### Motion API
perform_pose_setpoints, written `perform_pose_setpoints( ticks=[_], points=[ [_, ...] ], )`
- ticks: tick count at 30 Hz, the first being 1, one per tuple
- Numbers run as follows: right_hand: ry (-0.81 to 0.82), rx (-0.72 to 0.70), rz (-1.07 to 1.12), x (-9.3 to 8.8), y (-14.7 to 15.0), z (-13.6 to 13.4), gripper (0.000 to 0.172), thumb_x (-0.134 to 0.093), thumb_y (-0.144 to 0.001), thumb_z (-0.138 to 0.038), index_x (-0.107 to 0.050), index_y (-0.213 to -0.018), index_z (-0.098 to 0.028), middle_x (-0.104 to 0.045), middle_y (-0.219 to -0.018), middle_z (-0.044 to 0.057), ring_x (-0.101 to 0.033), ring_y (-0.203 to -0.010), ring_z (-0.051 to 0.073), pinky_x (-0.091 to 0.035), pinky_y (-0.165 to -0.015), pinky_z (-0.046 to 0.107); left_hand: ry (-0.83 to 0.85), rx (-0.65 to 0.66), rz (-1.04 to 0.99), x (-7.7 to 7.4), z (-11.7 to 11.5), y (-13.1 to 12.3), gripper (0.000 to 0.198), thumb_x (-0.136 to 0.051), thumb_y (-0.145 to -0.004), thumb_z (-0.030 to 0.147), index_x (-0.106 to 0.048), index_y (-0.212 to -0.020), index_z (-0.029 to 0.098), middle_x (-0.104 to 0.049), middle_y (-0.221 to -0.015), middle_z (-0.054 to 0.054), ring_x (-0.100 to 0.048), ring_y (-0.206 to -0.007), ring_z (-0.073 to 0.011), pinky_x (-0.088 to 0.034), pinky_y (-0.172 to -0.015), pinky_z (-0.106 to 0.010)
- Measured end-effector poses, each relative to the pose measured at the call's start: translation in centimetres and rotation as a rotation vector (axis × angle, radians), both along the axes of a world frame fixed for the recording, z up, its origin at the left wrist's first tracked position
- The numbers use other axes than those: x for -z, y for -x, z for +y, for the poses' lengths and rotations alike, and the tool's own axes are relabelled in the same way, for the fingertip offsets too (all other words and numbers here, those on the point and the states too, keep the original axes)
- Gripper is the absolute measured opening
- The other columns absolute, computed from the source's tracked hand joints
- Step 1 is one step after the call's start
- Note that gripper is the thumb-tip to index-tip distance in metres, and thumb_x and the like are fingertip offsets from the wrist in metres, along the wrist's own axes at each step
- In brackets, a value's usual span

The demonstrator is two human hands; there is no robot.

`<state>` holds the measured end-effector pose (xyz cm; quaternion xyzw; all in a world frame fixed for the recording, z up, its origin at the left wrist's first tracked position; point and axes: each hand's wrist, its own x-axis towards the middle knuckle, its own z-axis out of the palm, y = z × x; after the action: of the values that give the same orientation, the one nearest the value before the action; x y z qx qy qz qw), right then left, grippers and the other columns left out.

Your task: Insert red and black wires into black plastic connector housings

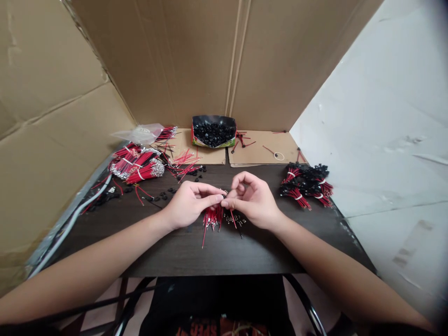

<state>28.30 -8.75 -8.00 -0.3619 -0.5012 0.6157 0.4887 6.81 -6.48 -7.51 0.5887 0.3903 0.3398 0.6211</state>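
My left hand and my right hand meet over the middle of the dark table, thumbs and forefingers pinched together. Between the left fingertips is a small dark piece, mostly covered, probably a black connector. From my right fingertips a thin red wire slants down toward the table. Below the hands lies a loose pile of red wires with metal ends, partly hidden by the fingers. Small metal-tipped ends are scattered beside it.
A box of black connectors stands at the back on cardboard. Tied bundles of red wires lie at left under a plastic bag. Wire bundles with black connectors lie at right. Cardboard walls enclose the table.
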Motion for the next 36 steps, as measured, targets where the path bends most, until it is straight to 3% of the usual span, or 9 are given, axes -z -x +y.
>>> perform_pose_setpoints(
  ticks=[9,16,23,28,36],
  points=[
    [-0.015,0.041,-0.038,0.1,0.2,-0.3,0.058,-0.107,-0.062,-0.039,-0.057,-0.087,-0.022,-0.057,-0.070,-0.006,-0.062,-0.065,0.013,-0.057,-0.066,0.030,0.027,0.049,0.002,0.2,0.2,0.2,0.026,-0.089,-0.084,0.033,-0.086,-0.103,0.014,-0.083,-0.087,-0.010,-0.072,-0.071,-0.0159,-0.060,-0.072,-0.029],
    [0.027,0.042,-0.045,-0.1,-0.1,0.2,0.059,-0.107,-0.061,-0.037,-0.059,-0.090,-0.021,-0.059,-0.077,-0.005,-0.062,-0.068,0.010,-0.056,-0.068,0.027,0.028,-0.023,-0.046,0.0,-0.1,-0.3,0.030,-0.089,-0.083,0.035,-0.084,-0.103,0.013,-0.082,-0.086,-0.008,-0.071,-0.069,-0.0151,-0.061,-0.073,-0.030],
    [0.099,-0.027,-0.119,-0.5,-0.6,0.0,0.054,-0.104,-0.066,-0.038,-0.063,-0.095,-0.019,-0.067,-0.083,-0.001,-0.071,-0.067,0.014,-0.058,-0.062,0.027,0.039,-0.093,-0.060,-0.3,0.4,0.2,0.029,-0.088,-0.084,0.032,-0.083,-0.106,0.013,-0.083,-0.090,-0.009,-0.072,-0.072,-0.0146,-0.060,-0.074,-0.029],
    [0.079,-0.038,-0.253,-0.8,-0.5,-0.2,0.044,-0.091,-0.083,-0.052,-0.072,-0.097,-0.015,-0.069,-0.077,0.002,-0.063,-0.052,0.011,-0.050,-0.046,0.023,0.036,-0.125,-0.086,-0.4,0.6,0.3,0.030,-0.088,-0.084,0.032,-0.083,-0.106,0.013,-0.082,-0.088,-0.009,-0.071,-0.072,-0.0145,-0.060,-0.074,-0.029],
    [0.025,-0.051,-0.291,-0.7,-0.2,-0.4,0.038,-0.078,-0.094,-0.053,-0.068,-0.090,-0.016,-0.061,-0.061,-0.003,-0.052,-0.046,0.009,-0.042,-0.043,0.021,0.040,-0.085,-0.072,-0.3,0.2,0.0,0.028,-0.089,-0.084,0.030,-0.084,-0.105,0.012,-0.082,-0.087,-0.009,-0.072,-0.072,-0.0136,-0.060,-0.074,-0.028]
  ],
)
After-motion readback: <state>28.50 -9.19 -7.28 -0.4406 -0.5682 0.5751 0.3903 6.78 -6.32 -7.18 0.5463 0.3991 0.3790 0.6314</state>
